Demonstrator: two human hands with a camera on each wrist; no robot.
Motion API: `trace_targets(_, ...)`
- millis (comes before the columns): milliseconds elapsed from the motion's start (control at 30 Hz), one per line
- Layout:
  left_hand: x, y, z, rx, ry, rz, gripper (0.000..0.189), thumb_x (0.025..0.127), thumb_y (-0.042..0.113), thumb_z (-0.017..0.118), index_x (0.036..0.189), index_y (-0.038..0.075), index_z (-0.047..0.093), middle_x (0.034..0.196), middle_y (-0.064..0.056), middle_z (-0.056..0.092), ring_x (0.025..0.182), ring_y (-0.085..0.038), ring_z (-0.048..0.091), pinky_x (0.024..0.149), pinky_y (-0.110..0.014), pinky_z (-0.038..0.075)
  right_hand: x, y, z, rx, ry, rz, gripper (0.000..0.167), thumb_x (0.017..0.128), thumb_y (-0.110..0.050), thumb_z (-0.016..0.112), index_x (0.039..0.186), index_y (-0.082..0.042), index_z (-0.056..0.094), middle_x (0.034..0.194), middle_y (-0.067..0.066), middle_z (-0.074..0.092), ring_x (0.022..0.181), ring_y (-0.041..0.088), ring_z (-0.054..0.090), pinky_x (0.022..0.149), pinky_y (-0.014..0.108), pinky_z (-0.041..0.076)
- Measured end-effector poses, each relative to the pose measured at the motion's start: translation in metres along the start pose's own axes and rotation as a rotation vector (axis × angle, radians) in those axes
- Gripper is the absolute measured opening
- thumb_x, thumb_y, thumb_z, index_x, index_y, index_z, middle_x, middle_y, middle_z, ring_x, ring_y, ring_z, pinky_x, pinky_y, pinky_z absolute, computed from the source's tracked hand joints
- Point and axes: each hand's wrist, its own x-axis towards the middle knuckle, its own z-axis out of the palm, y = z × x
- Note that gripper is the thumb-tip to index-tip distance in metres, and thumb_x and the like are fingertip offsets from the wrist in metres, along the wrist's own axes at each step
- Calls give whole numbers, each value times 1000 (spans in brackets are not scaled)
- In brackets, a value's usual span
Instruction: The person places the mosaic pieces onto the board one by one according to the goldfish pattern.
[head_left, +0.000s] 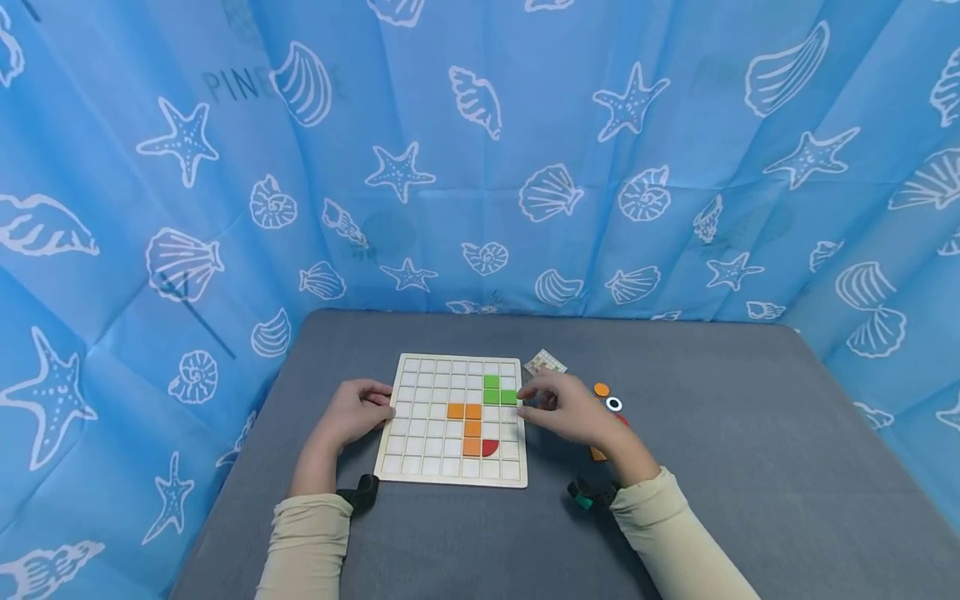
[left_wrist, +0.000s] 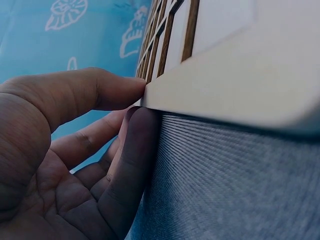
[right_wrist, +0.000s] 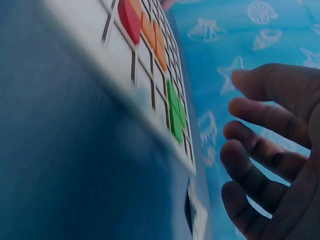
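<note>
A pale square grid board (head_left: 450, 480) lies on the grey table. My left hand (head_left: 354, 410) pinches its left edge between thumb and fingers; in the left wrist view the thumb (left_wrist: 120, 93) presses the rim from above, with a finger at its underside. Green square tiles (head_left: 491, 397), orange square tiles (head_left: 472, 428) and a red quarter-round tile (head_left: 490, 448) sit in the grid. Beside the right edge, close to the green tiles, is my right hand (head_left: 567, 408). Its fingers (right_wrist: 237, 155) are loosely bent and apart, with nothing between them in the right wrist view.
Behind the right hand lies a small patterned card (head_left: 545, 362). To the right are an orange disc (head_left: 602, 389), a white ring-shaped piece (head_left: 614, 404) and an orange piece (head_left: 597, 454), partly covered by the right arm. A blue shell-print curtain (head_left: 480, 183) hangs behind the table.
</note>
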Motion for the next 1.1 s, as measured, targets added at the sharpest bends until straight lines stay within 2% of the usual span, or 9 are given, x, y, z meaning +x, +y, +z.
trace_targets(167, 1, 1, -2, 7, -1, 4, 37, 94, 4, 74, 130, -3, 69, 106, -16, 69, 83, -20, 69, 73, -34, 63, -33, 16, -20, 10, 51, 19, 21, 97, -21, 79, 113, -7, 79, 105, 3, 70, 83, 14, 61, 72, 29, 54)
trace_targets(300, 0, 4, -2, 13, 0, 3, 36, 94, 4, 74, 129, -3, 69, 105, -16, 68, 82, -20, 68, 72, -34, 62, -58, 31, -31, -4, 76, 29, 19, 95, -17, 81, 111, -7, 79, 100, 3, 69, 78, 11, 60, 67, 27, 53)
trace_targets(500, 0, 4, 0, 15, -2, -8, 37, 94, 4, 74, 130, -4, 68, 107, -17, 68, 84, -21, 69, 73, -35, 63, -86, 47, -39, 14, 47, 27, 21, 93, -14, 83, 112, -6, 78, 99, 8, 67, 75, 6, 57, 62, 25, 51)
trace_targets(700, -1, 2, 0, 19, -1, -4, 38, 94, 4, 74, 131, -4, 68, 107, -18, 68, 84, -22, 69, 73, -35, 63, -95, 53, -42, 6, -43, 70, 27, 95, -24, 82, 116, -9, 77, 100, 7, 63, 76, 6, 55, 65, 26, 51)
trace_targets(1100, -2, 1, 1, 9, 11, 1, 37, 94, 2, 74, 130, -5, 68, 106, -17, 68, 84, -20, 69, 74, -36, 64, -100, 57, -44, 27, -58, 54, 23, 92, -19, 85, 111, -9, 78, 98, 6, 62, 77, 4, 56, 66, 24, 52)
